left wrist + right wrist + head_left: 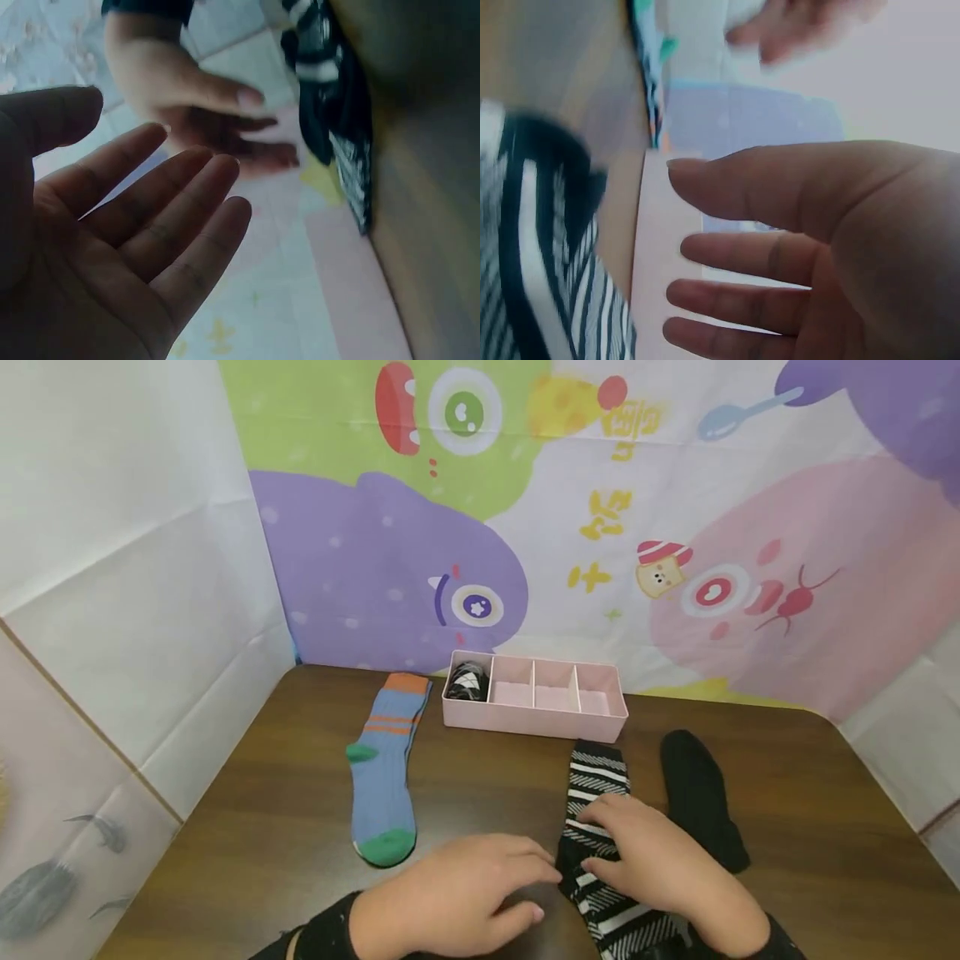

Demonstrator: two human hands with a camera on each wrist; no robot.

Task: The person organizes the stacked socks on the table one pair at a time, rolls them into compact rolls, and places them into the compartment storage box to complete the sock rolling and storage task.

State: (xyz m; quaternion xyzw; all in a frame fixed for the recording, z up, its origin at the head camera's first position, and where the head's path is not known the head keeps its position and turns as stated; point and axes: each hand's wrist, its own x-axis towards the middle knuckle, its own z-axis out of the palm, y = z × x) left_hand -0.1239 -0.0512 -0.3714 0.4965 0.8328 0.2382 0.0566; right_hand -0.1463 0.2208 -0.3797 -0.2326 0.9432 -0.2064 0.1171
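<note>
A black-and-white striped sock (600, 852) lies lengthwise on the table, its far end near the pink box. Over it hovers my right hand (660, 860), fingers spread and slightly bent; in the right wrist view the striped sock (532, 247) is apart from the fingers (735, 300). Just left of the sock is my left hand (472, 893), and the left wrist view shows its relaxed fingers (180, 240) with nothing between them. The sock's near end is partly hidden by the right forearm.
A pink divided box (532, 718) stands at the back, with a rolled dark patterned sock (468, 682) in its leftmost compartment. Blue socks with green and orange parts (386, 777) lie to the left. A black sock (701, 797) lies to the right on the brown table (262, 827).
</note>
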